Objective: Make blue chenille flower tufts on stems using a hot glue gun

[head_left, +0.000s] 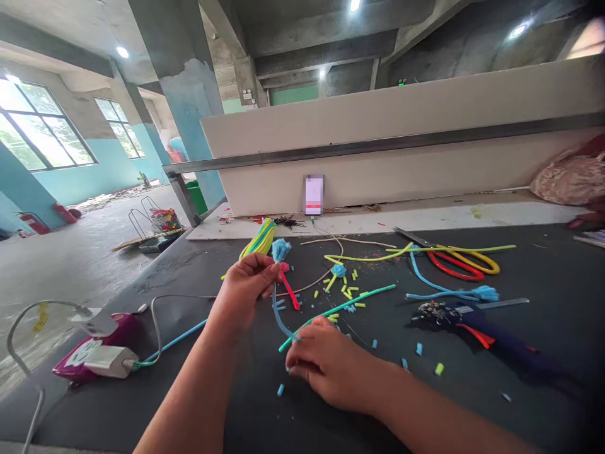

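Fluff (281,247), light blue and frayed at the top like a small brush, crowned a slender blue stem (280,318) that bowed smoothly downward between the two hands. The piece was in the air above the worktop (359,410), upright at the tuft and slanting at the foot. The left hand (248,276) had a narrow grip on it, thumb and forefinger pinching just below the tuft. The right hand (331,362) was curled at the stem's lower end, which met its fingers; whether that grip was closed on it could not be told.

Close by the left fingertips showed a pink strip (291,295) with a bunched head; whether it was held or lying could not be made out. The worktop was matt black and flat, sprinkled with short cut bits (350,294), yellow-green and blue. A straight, green rod (373,295) lay beyond the right hand, and thin yellow-green rods (368,259) farther back. A second blue tuft (486,293) with a long bent stem rested at the right, between scissors (433,248) with red and yellow loops and a dark cloth-like bundle (513,353) with a knot of shiny metal at one end. Behind the left hand lay a striped bundle (262,236), yellow and blue-green.
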### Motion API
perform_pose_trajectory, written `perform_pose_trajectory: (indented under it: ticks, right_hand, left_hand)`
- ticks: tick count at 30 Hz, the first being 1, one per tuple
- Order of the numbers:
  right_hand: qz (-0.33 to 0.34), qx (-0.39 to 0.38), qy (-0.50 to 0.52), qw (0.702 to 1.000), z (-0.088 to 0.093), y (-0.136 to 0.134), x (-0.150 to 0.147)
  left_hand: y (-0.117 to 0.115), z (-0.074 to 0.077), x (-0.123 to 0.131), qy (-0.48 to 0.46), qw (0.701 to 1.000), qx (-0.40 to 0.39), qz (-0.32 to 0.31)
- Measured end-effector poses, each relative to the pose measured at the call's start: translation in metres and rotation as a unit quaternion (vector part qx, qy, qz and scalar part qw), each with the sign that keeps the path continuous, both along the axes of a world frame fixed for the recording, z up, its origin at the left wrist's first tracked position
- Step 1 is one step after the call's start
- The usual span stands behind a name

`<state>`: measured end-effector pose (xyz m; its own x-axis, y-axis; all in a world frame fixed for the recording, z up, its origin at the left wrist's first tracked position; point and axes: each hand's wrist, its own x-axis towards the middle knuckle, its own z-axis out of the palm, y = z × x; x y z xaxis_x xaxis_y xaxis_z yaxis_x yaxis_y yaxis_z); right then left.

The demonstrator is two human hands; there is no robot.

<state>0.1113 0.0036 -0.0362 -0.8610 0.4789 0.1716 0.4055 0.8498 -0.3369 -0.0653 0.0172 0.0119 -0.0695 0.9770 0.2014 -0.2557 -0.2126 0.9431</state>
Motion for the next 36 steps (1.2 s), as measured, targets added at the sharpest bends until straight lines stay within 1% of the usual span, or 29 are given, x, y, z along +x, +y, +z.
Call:
perform_pose_trajectory:
  ticks: [1,3,5,7,9,11,15,18,20,22,26,30,36]
  right_hand:
    - [-0.030,-0.010,0.000,1.000,0.005,0.005,0.001]
    - [-0.071,-0.004,-0.012,0.997,0.014,0.019,0.000]
    - [-0.096,0.017,-0.021,0.995,0.021,0.034,-0.006]
    - [-0.132,0.045,-0.021,0.990,0.022,0.049,-0.018]
    - [-0.147,0.064,-0.023,0.987,0.018,0.061,-0.033]
    - [-0.137,0.071,-0.031,0.988,0.010,0.068,-0.047]
    - [-0.134,0.071,-0.041,0.988,-0.004,0.072,-0.061]
    - [-0.135,0.063,-0.025,0.989,-0.006,0.072,-0.057]
    - [-0.145,0.054,-0.002,0.988,-0.002,0.073,-0.050]
    - [-0.157,0.040,0.025,0.986,0.005,0.077,-0.042]
    - [-0.159,-0.010,0.072,0.985,0.022,0.084,-0.029]
    - [-0.154,-0.065,0.097,0.981,0.037,0.084,-0.019]
    - [-0.187,-0.073,0.139,0.970,0.055,0.082,-0.001]
  left_hand:
    - [0.000,0.002,-0.003,-0.005,1.000,0.001,0.002]
    - [-0.001,0.005,-0.008,-0.016,1.000,-0.001,0.002]
    - [-0.002,0.008,-0.015,-0.033,0.999,-0.007,-0.003]
    - [-0.002,0.009,-0.021,-0.056,0.998,-0.009,-0.017]
    - [-0.003,0.010,-0.026,-0.077,0.996,-0.008,-0.038]
    - [-0.002,0.009,-0.030,-0.099,0.994,-0.006,-0.050]
    - [-0.002,0.010,-0.034,-0.124,0.991,0.003,-0.044]
    - [-0.001,0.010,-0.037,-0.134,0.991,0.023,-0.016]
    - [0.000,0.010,-0.039,-0.147,0.988,0.037,0.001]
    - [0.000,0.010,-0.037,-0.151,0.988,0.037,-0.007]
    - [0.000,0.007,-0.025,-0.156,0.985,0.001,-0.066]
    - [0.001,0.001,-0.013,-0.166,0.979,-0.028,-0.116]
    - [0.001,-0.006,-0.004,-0.187,0.958,-0.072,-0.207]
